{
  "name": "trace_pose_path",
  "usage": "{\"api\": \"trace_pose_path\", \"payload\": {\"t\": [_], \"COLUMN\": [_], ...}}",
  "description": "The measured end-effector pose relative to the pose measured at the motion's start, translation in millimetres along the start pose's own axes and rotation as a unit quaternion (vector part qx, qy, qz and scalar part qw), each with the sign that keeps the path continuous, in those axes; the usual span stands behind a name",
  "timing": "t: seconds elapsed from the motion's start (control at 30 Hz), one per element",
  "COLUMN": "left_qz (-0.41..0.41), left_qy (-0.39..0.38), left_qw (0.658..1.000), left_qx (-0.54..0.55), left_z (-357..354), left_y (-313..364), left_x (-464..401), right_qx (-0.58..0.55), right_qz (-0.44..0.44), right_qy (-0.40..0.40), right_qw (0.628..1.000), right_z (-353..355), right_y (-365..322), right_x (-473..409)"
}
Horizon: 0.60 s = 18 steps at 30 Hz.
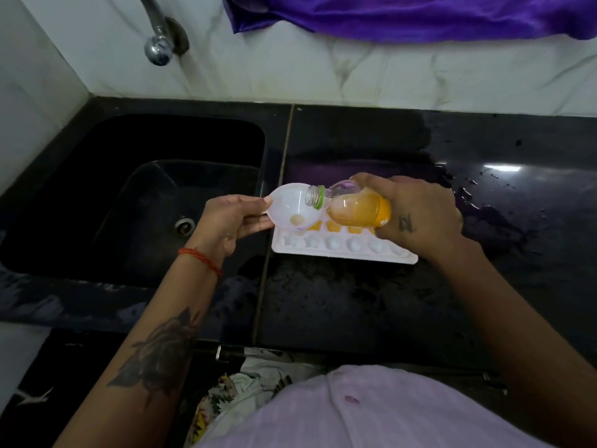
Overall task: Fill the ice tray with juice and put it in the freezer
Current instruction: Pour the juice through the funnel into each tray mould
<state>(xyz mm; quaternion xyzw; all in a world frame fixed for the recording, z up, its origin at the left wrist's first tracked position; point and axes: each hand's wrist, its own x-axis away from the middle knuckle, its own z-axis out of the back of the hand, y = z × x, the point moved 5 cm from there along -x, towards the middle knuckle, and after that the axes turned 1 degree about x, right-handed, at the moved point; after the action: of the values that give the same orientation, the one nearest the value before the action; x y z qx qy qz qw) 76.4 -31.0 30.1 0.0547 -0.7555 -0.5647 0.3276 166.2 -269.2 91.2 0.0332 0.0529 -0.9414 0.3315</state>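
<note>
A white ice tray [339, 252] lies on the black counter just right of the sink. Several cells in its far row hold orange juice; the near row looks white and dry. My left hand [231, 221] grips a white funnel [290, 205] over the tray's left end. My right hand [420, 215] holds a clear juice bottle [352, 208], uncapped and tipped on its side, its mouth inside the funnel's bowl. Orange juice fills the bottle's lower half. A little pale liquid sits at the funnel's bottom.
A black sink [145, 195] with a drain lies to the left, a chrome tap [158, 43] above it. The black counter [484, 205] is wet to the right of the tray. A purple cloth [403, 14] lies on the white ledge behind.
</note>
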Motion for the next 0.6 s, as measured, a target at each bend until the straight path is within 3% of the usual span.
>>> {"api": "trace_pose_path", "payload": {"t": [0.6], "left_qz": [0.020], "left_qy": [0.018], "left_qw": [1.000], "left_qx": [-0.010], "left_z": [14], "left_y": [-14], "left_x": [-3], "right_qx": [0.084], "right_qz": [0.028], "right_qy": [0.014], "right_qw": [0.996], "right_z": [-11], "right_y": [-20], "right_x": [-5]}}
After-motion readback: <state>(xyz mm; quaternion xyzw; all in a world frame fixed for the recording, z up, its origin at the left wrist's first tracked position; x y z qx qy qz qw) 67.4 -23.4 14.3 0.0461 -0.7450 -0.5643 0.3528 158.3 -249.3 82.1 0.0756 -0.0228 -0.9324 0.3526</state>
